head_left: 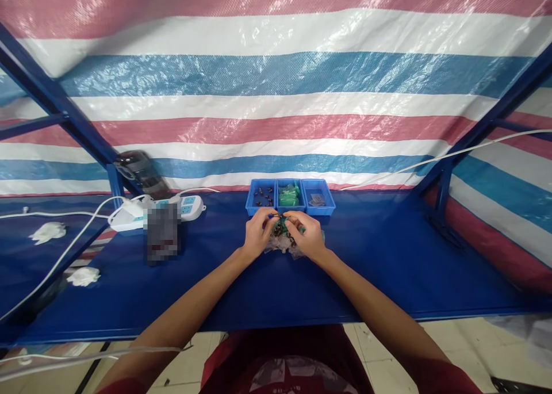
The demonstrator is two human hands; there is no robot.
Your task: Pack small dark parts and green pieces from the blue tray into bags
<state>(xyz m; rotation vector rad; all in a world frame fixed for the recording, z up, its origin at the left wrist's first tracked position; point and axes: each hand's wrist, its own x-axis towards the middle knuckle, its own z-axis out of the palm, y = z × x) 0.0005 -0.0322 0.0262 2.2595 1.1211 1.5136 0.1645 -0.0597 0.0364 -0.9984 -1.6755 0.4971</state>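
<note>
Head: 3 blue bins (290, 210) behind green part (281, 226).

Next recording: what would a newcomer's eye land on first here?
The red, white and blue striped tarp fills the whole backdrop. At the middle of the blue table, the left hand and right hand pinch a small green part together, above a clear bag. Just behind them stand three blue bins side by side, the middle one holding green pieces.

No writing is legible; the print on the red shirt (288, 377) is too blurred
</note>
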